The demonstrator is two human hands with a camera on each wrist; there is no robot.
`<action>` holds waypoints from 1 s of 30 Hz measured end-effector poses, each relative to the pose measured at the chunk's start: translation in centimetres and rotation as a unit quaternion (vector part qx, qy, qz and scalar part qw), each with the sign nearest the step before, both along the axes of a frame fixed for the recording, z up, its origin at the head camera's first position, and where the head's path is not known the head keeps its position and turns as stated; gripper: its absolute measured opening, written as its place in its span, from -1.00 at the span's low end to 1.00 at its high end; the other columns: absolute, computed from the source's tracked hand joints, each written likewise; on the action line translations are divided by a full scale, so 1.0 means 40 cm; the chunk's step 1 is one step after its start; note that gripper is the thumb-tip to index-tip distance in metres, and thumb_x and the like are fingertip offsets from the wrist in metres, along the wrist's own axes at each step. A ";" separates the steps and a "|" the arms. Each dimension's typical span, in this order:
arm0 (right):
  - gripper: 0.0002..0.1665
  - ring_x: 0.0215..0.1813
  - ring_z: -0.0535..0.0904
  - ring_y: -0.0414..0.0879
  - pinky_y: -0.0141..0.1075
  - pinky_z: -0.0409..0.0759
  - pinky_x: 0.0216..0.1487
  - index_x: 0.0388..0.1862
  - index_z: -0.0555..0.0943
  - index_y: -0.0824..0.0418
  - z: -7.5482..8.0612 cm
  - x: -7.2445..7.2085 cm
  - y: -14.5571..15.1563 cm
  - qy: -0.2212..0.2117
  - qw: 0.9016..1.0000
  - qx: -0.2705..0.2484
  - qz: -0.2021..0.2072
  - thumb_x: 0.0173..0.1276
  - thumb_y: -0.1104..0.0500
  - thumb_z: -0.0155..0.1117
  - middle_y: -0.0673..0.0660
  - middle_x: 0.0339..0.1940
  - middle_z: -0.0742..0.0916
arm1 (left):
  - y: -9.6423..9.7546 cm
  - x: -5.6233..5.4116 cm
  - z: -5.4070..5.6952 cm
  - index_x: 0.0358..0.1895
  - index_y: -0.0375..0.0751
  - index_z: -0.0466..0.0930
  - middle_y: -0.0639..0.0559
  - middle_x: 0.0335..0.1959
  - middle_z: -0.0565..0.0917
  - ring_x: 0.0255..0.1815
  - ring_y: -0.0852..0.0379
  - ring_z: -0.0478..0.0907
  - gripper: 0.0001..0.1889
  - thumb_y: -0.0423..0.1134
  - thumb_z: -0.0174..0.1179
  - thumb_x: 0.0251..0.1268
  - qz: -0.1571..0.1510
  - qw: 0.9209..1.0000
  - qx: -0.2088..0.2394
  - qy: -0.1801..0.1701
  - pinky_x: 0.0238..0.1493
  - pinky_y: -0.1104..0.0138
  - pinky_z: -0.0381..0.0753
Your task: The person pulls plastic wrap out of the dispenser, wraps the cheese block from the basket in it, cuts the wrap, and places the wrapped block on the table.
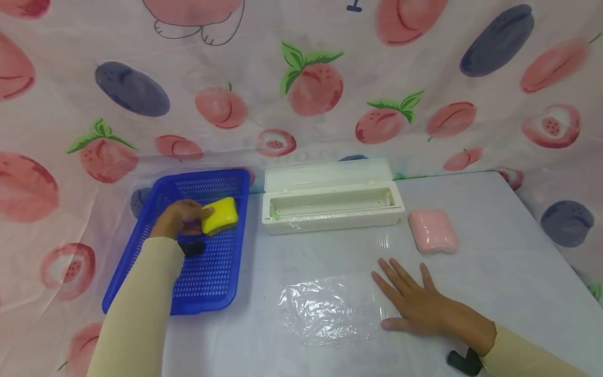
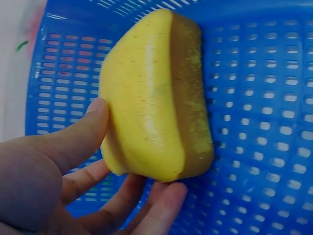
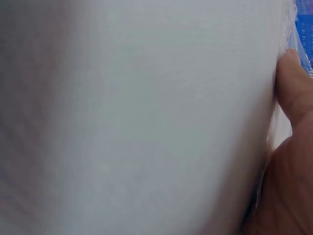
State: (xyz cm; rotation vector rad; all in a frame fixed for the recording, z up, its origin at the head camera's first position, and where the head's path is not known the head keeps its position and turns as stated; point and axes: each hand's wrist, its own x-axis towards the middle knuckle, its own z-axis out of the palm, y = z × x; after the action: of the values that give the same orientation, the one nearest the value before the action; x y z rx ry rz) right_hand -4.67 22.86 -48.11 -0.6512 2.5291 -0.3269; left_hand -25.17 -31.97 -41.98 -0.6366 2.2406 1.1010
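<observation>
Inside the blue basket, my left hand pinches a yellow sponge, which has a coarser, duller layer on one side. The left wrist view shows my thumb on one face of the sponge and my fingers under its lower end. My right hand lies palm down with spread fingers at the right edge of a sheet of clear plastic wrap. In the right wrist view, the thumb rests beside the wrap, and blur covers much of the rest.
Behind the wrap stands a white wrap dispenser box with its lid raised. A pink wrapped block sits to its right on the white table. Fruit-print cloth hangs along the back.
</observation>
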 end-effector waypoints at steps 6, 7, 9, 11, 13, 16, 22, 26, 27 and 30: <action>0.29 0.71 -0.29 0.29 0.63 -0.42 0.35 0.71 -0.07 -0.01 0.006 0.000 -0.005 -0.002 1.000 -0.005 -0.001 0.21 -0.60 0.12 0.17 0.74 -0.15 | 0.006 0.007 -0.023 0.29 -0.37 0.30 -0.27 0.12 0.46 -0.33 0.06 0.64 -0.48 -0.16 0.26 0.46 0.022 0.999 -0.027 0.032 -0.12 0.21 0.78; 0.29 0.71 -0.30 0.29 0.63 -0.42 0.35 0.71 -0.07 -0.01 0.006 0.000 -0.005 -0.002 1.000 -0.004 0.000 0.21 -0.60 0.12 0.17 0.74 -0.15 | 0.007 0.014 -0.019 0.27 -0.37 0.29 -0.29 0.11 0.45 -0.35 0.06 0.64 -0.49 -0.17 0.25 0.46 0.014 0.998 -0.036 0.040 -0.13 0.21 0.78; 0.29 0.71 -0.30 0.29 0.63 -0.42 0.35 0.71 -0.07 -0.01 0.005 0.000 -0.005 -0.003 1.000 -0.003 0.000 0.22 -0.60 0.11 0.17 0.74 -0.15 | 0.010 0.034 0.003 0.25 -0.40 0.29 -0.34 0.10 0.44 -0.33 0.03 0.64 -0.50 -0.19 0.25 0.45 -0.013 0.996 -0.065 0.068 -0.15 0.20 0.78; 0.29 0.71 -0.30 0.28 0.63 -0.41 0.35 0.71 -0.08 -0.02 0.002 -0.001 -0.004 -0.001 1.000 0.000 0.001 0.22 -0.61 0.10 0.16 0.74 -0.16 | 0.009 0.061 0.036 0.19 -0.43 0.32 -0.39 0.07 0.46 -0.29 -0.05 0.63 -0.53 -0.18 0.25 0.44 -0.051 0.985 -0.116 0.115 -0.18 0.15 0.77; 0.29 0.71 -0.31 0.28 0.63 -0.41 0.36 0.71 -0.08 -0.02 0.001 -0.001 -0.003 0.000 1.000 0.002 0.002 0.22 -0.61 0.10 0.16 0.74 -0.16 | 0.009 0.092 0.077 0.14 -0.44 0.35 -0.44 0.04 0.49 -0.24 -0.19 0.62 -0.55 -0.16 0.25 0.43 -0.081 0.967 -0.166 0.173 -0.16 0.07 0.73; 0.29 0.71 -0.30 0.28 0.63 -0.40 0.35 0.71 -0.08 -0.02 -0.001 -0.001 -0.002 0.004 1.000 0.002 0.002 0.21 -0.61 0.10 0.17 0.74 -0.15 | 0.014 0.143 0.142 0.09 -0.42 0.39 -0.47 -0.05 0.58 -0.16 -0.33 0.55 -0.55 -0.09 0.22 0.43 -0.103 0.932 -0.226 0.263 -0.15 -0.05 0.58; 0.29 0.71 -0.29 0.29 0.64 -0.40 0.35 0.71 -0.07 0.00 0.003 0.000 -0.001 0.005 1.000 0.006 0.004 0.22 -0.60 0.11 0.19 0.74 -0.15 | 0.132 0.279 0.251 0.10 -0.30 0.45 -0.36 -0.20 0.64 -0.24 -0.27 0.58 -0.56 -0.03 0.26 0.41 -0.090 0.888 -0.215 0.397 -0.34 0.12 0.47; 0.29 0.71 -0.30 0.29 0.63 -0.42 0.36 0.71 -0.07 -0.01 0.010 0.000 -0.003 -0.001 1.000 0.010 -0.002 0.21 -0.60 0.13 0.18 0.74 -0.15 | 0.287 0.372 0.261 0.08 -0.18 0.49 -0.20 -0.22 0.66 -0.33 -0.10 0.61 -0.64 -0.08 0.33 0.39 -0.122 0.889 -0.143 0.418 -0.44 0.27 0.52; 0.29 0.71 -0.29 0.30 0.63 -0.42 0.35 0.71 -0.06 -0.01 0.010 0.000 -0.003 -0.001 1.000 0.009 -0.002 0.20 -0.59 0.14 0.18 0.74 -0.15 | 0.327 0.390 0.252 0.06 -0.16 0.50 -0.17 -0.24 0.65 -0.35 -0.06 0.60 -0.67 -0.11 0.34 0.38 -0.133 0.892 -0.121 0.415 -0.45 0.28 0.54; 0.30 0.71 -0.29 0.29 0.63 -0.42 0.36 0.71 -0.07 -0.02 0.011 -0.001 -0.006 -0.002 1.000 0.014 -0.001 0.20 -0.60 0.13 0.17 0.74 -0.15 | 0.440 0.426 0.199 -0.02 -0.13 0.52 -0.06 -0.31 0.64 -0.39 0.06 0.55 -0.73 -0.21 0.38 0.34 -0.171 0.895 -0.070 0.407 -0.45 0.32 0.55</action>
State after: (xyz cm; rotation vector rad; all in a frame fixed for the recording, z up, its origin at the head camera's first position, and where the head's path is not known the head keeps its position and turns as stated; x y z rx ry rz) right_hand -4.70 22.61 -47.69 -0.6368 2.5262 -0.2937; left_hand -8.11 -14.39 -34.03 0.2500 2.9926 1.1508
